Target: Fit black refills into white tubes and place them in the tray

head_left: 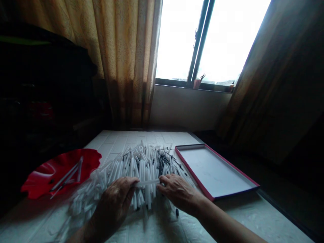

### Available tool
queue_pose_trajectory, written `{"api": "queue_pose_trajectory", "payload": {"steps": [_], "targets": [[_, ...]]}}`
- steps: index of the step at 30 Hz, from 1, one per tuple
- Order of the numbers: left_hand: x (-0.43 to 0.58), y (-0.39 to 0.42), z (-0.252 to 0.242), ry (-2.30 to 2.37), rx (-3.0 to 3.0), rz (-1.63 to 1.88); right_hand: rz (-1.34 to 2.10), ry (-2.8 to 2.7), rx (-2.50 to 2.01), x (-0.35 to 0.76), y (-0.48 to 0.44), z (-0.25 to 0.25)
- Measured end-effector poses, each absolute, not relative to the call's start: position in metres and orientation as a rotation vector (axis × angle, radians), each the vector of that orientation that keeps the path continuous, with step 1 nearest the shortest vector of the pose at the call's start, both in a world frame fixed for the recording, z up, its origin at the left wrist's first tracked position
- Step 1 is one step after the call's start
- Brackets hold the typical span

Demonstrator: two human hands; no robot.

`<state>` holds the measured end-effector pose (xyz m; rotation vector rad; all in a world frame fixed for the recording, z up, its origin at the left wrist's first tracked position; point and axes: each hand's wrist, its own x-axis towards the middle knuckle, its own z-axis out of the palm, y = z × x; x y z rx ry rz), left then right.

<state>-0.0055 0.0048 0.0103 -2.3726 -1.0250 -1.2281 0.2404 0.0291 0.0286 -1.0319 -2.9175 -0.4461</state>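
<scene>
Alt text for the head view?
A left hand and right hand hold a pale tube by its ends at a pile of tubes on a white table. A red bowl stands left, an open tray right, a window behind.

Left hand point(115, 199) and right hand point(177, 192) pinch opposite ends of one clear plastic tube point(148, 182), held crosswise over the near part of the tube pile point(145, 165). Thin black sticks point(163, 160) mixed into pile's right side. Wavy-rimmed red bowl point(42, 172) left of pile, shallow red-edged tray point(215, 168) right of it, window point(227, 37) beyond.
</scene>
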Motion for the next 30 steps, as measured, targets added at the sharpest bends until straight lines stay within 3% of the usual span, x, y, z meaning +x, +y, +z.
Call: {"api": "queue_pose_trajectory", "payload": {"steps": [19,23,30], "targets": [[-0.008,0.009,0.005,-1.044,-2.330,-1.196,-0.573,-2.988,-0.786,0.242,0.035,0.040],[-0.009,0.008,0.002,-1.090,-2.351,-1.189,-0.298,-2.680,-0.711,0.264,0.027,0.038],[-0.011,0.012,0.001,-1.080,-2.359,-1.131,0.535,-1.423,-0.900,0.274,0.016,0.013]]}}
